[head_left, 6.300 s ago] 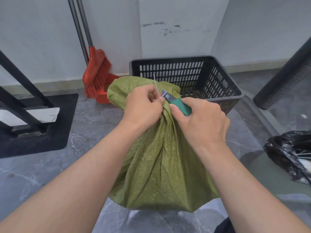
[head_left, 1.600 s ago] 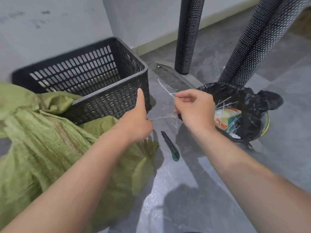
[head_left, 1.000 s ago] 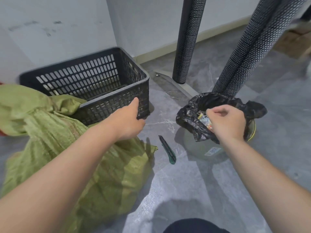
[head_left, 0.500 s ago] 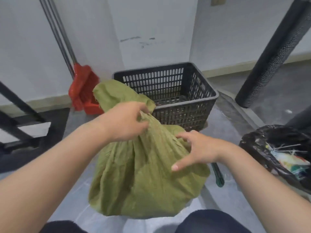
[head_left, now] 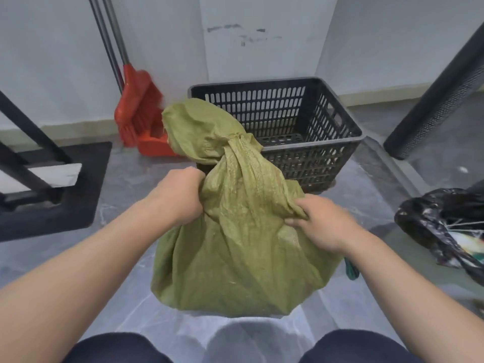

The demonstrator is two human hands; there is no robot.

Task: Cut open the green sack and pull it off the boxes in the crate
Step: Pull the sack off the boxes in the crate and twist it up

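Head view shows the sack (head_left: 243, 247) sitting on the floor (head_left: 125, 195), right in front of the crate (head_left: 309, 153) and touching its near wall. It is full and lumpy, and its neck is bunched tight, with the loose top flopped over to the left. No boxes show; they may be inside the sack, but I cannot tell. The crate looks bare inside. The left hand (head_left: 180, 197) is closed on a fold of cloth on the left of the neck. The right hand (head_left: 322, 226) pinches a fold on the right shoulder of the sack. The step now looks like lifting the sack into the crate, or pulling its mouth open. To do it well, both hands should grab big bunches of cloth, not thin bits, so the weave does not slip. Lift straight up and keep the weight even. A bit of the knife (head_left: 351, 269) peeks out by the right arm, so keep the sack off it. The broom (head_left: 136, 100) and bin bag (head_left: 445, 226) sit near, out of the way.
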